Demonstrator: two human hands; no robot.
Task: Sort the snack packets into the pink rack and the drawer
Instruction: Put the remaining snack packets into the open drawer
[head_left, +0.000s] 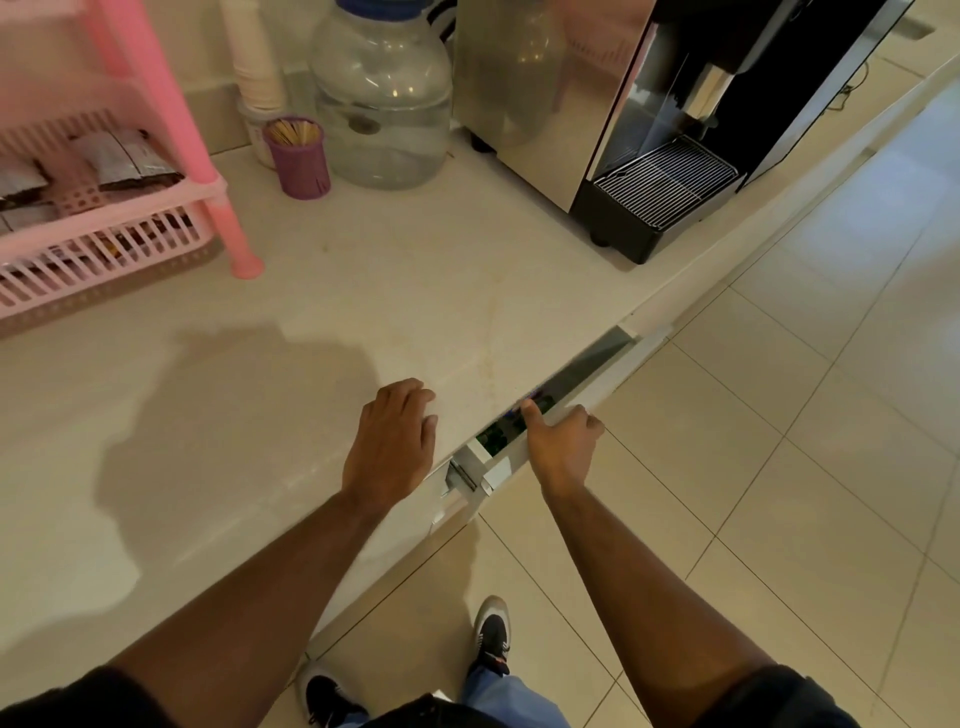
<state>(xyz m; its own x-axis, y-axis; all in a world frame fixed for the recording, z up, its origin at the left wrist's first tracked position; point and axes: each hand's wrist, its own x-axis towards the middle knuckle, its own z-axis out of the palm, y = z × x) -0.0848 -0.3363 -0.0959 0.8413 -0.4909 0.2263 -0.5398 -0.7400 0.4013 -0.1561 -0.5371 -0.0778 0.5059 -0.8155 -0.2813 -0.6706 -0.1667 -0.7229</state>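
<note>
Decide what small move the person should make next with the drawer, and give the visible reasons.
Probably push the drawer shut with the right hand, which grips its front edge. It stands only a narrow gap open, packets show inside, and the left hand rests empty on the counter, where no loose packets lie.

Single head-worn wide-angle view, looking forward and steeply down over the counter (311, 312) edge, hands close, floor (779, 467) beneath.

Both bare forearms reach up from the lower frame. Left hand (392, 441), centre frame, lies palm down, fingers relaxed; right hand (561, 441), just right of it, has curled fingers and thumb extended.
</note>
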